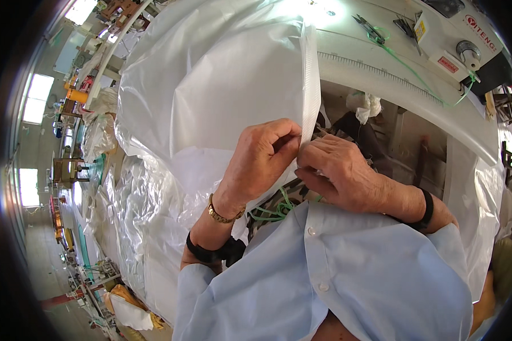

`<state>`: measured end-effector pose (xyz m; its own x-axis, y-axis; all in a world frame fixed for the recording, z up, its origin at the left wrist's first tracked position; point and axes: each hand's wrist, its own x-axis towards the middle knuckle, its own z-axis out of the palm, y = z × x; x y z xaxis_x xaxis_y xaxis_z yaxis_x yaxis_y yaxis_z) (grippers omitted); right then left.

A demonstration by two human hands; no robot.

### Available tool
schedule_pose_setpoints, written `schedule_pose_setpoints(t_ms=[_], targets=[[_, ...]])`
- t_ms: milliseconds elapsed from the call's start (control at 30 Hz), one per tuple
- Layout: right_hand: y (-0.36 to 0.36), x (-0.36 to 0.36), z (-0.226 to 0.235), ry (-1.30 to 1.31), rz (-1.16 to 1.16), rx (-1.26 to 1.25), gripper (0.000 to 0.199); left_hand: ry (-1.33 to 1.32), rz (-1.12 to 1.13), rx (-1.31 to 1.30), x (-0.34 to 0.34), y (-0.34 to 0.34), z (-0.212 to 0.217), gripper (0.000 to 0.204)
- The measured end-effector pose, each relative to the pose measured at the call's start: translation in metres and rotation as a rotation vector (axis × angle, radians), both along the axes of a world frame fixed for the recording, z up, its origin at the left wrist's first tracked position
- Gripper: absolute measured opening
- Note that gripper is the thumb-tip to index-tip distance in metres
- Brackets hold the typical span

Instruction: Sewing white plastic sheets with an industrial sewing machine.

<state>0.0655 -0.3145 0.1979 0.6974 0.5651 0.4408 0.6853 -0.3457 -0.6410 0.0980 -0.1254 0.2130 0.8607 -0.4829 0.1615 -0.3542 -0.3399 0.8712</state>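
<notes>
Big white woven sack fills my view, spread from the table edge down over my lap, its cloth glaring under the light at the top. To my left a heap of clear crinkled plastic liner spills beside it. Up on the right, the white sewing machine sits on its table, and scissors lie near it with a thin green thread running across the tabletop.

Down the sack's right edge runs a white webbing strap, hanging straight toward my hands. My left hand is curled over the sack's lower edge, fingers folded tight together, thumb and fingertips pinching the cloth right where the strap ends. My right hand meets it knuckle to knuckle, fingers closed on the strap's lower end and the fabric under it, so the two hands touch at the strap.

A gold bracelet rings my left wrist, a black band my right. Loose green cord lies tangled just below my hands, against my pale blue shirt.
</notes>
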Motion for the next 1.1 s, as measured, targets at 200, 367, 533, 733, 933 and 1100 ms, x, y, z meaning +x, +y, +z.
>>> schedule_pose_setpoints(t_ms=[200, 367, 533, 733, 933, 1100], targets=[[0.017, -0.003, -0.002, -0.219, -0.042, -0.081, 0.015, 0.178, 0.075, -0.064, -0.005, 0.003, 0.004, 0.012], [0.025, 0.006, -0.002, -0.261, 0.052, -0.141, 0.015, 0.203, 0.075, -0.067, 0.005, 0.023, -0.003, 0.015], [0.018, 0.04, -0.025, 0.065, -0.027, 0.317, 0.028, 0.036, 0.256, 0.082, 0.015, 0.057, 0.029, 0.011], [0.074, 0.114, -0.09, 0.594, -0.299, 0.551, 0.071, -0.462, 0.226, 0.434, 0.044, 0.061, 0.1, 0.013], [0.16, 0.21, 0.013, 0.719, 0.262, 0.289, 0.069, -0.788, -0.235, 0.678, 0.05, 0.005, 0.166, 0.002], [0.118, 0.175, -0.102, 0.105, 0.098, 0.067, 0.063, -0.621, -0.437, 0.823, 0.038, 0.027, 0.098, 0.008]])
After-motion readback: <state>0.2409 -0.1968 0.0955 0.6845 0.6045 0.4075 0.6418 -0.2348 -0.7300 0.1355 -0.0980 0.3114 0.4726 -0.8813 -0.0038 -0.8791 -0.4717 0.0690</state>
